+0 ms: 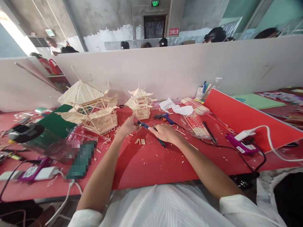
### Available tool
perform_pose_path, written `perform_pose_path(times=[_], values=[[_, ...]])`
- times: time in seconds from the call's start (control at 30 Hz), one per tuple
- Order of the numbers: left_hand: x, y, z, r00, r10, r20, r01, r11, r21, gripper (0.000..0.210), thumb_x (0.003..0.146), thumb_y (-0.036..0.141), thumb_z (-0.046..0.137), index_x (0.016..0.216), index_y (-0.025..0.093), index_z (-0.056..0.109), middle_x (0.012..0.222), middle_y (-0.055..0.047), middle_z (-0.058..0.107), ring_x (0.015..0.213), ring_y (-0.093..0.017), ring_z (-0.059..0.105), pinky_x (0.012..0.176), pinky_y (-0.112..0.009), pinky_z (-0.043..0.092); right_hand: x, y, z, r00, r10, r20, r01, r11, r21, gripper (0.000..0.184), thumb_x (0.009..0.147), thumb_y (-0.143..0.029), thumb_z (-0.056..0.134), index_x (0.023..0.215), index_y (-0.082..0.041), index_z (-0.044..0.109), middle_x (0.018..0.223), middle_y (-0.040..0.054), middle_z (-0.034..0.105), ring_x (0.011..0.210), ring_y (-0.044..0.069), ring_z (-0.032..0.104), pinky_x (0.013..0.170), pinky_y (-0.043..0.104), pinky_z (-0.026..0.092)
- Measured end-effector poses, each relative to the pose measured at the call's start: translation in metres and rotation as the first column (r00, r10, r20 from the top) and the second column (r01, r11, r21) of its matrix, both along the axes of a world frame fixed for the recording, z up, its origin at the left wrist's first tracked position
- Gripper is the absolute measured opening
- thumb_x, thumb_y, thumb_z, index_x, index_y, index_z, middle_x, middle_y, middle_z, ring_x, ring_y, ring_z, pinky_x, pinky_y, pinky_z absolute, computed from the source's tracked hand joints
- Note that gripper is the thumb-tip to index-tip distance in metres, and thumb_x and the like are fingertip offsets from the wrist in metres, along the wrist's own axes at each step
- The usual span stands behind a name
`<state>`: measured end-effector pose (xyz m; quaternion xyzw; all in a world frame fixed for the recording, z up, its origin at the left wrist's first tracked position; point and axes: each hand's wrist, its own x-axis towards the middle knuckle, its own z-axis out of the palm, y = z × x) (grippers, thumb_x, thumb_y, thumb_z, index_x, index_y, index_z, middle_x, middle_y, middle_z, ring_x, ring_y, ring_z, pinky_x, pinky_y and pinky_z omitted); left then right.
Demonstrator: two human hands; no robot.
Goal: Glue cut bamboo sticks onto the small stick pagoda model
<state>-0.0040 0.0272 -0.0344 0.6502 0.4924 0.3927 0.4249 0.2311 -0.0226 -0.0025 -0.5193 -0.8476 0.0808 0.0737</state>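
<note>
In my right hand (165,132) is a pair of pliers (144,125) with dark blue-green handles, the jaws pointing left. The fingers of my left hand (127,128) are pinched together at the jaw end; what they hold is too small to make out. Several short cut sticks (142,141) lie on the red table just below the pliers. Behind my hands stands a small stick-built pavilion (141,105). A larger stick pavilion (92,105) is on the left, its roof partly covered with sticks.
A blue glue gun (165,118) lies beyond my right hand, near packs of wooden sticks (196,124). At right are a purple power strip (241,145) and a red board (251,121). A phone (81,160) and a clear plastic jar (44,142) are at left. A white partition (170,69) runs behind.
</note>
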Motion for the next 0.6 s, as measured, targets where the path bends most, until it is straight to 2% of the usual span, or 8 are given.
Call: perform_pose_path(times=[0.2,0.6], values=[[0.000,-0.004,0.007,0.999,-0.033,-0.019,0.032,0.999,-0.041,0.041,0.065,0.009,0.077,0.093,0.021,0.050,0.059,0.007,0.066,0.054,-0.013,0.066,0.053,-0.018,0.048,0.000,-0.002,0.001,1.000,0.010,0.003,-0.010,1.000,-0.009,0.068,0.107,-0.059,0.023,0.088,-0.018,0.074,0.094,0.0163,0.079,0.086,0.029,0.074,0.067,0.031,0.037],[-0.003,-0.007,0.016,0.997,-0.046,0.059,0.055,0.987,-0.152,0.043,0.066,0.010,0.081,0.094,0.020,0.050,0.065,0.007,0.067,0.058,-0.013,0.069,0.063,-0.026,0.059,0.000,-0.004,0.003,1.000,-0.003,0.000,0.003,1.000,0.020,0.065,0.106,-0.062,0.027,0.089,-0.018,0.072,0.090,0.0153,0.078,0.085,0.028,0.073,0.066,0.030,0.037]])
